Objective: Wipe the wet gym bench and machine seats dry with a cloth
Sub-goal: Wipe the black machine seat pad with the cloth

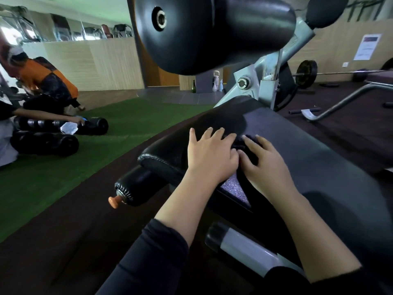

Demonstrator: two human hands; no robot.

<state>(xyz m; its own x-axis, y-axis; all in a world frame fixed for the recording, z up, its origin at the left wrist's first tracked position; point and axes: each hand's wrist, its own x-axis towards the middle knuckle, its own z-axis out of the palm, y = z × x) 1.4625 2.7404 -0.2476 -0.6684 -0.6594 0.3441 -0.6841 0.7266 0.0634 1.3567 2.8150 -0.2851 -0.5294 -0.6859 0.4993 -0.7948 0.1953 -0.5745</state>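
Both palms flat on smooth black padded bench (302,133), left hand (209,155) with fingers spread, right hand (265,161) pressing crumpled dark cloth (244,145) mid-pad, fingers relaxed, below big glossy cylindrical roller pad (212,33).

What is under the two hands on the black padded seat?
A dark cloth shows between the left hand and right hand, lying on the black padded seat. Most of it is covered by the hands.

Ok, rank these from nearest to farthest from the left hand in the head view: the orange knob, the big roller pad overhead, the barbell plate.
From the left hand:
1. Orange knob, low on the left, beside the seat.
2. Big roller pad, overhead and beyond.
3. Barbell plate, far right by the wall.
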